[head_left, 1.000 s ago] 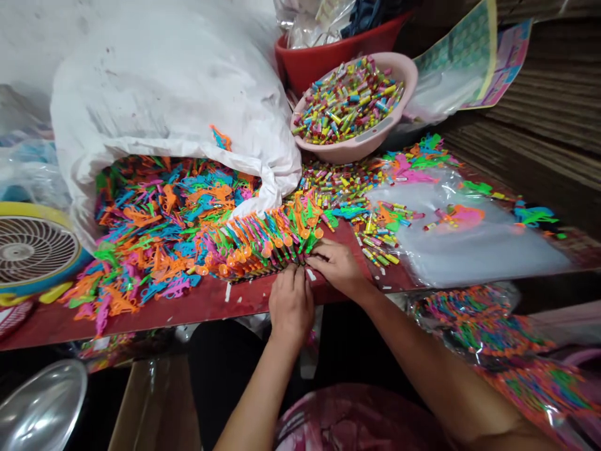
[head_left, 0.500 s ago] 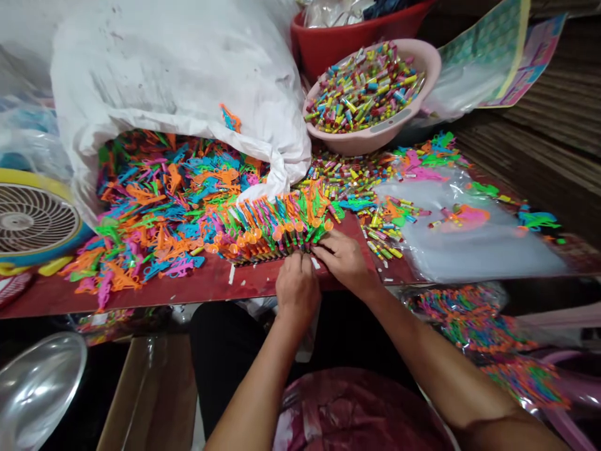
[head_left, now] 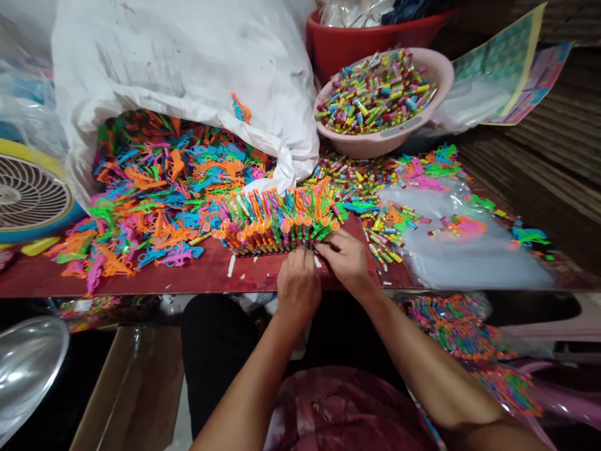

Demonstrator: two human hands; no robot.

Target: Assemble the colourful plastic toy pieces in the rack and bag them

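While left hand (head_left: 299, 285) bunches, fingers together, against the plastic row (head_left: 277, 230) at 12 o'clock, right hand (head_left: 348, 260) curls alongside, pinch hidden tbh.

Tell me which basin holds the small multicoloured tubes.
The pink basin, in front; the red basin behind it shows clear plastic and dark material instead.

Red desk (head_left: 256, 275), long, front edge runs left to right. White sack (head_left: 188, 69) at left/back, mouth open, loose plastic toys (head_left: 154, 235) spilling onto surface: orange, blue, green, pink. Upright row of toys (head_left: 282, 228) mid-desk, near front. Small colored tubes (head_left: 352, 175) heaped behind and right of row. Clear plastic bags (head_left: 464, 260) flat at right, few toys on top. White scraps (head_left: 231, 265) near front edge. Fan (head_left: 28, 194) far left.
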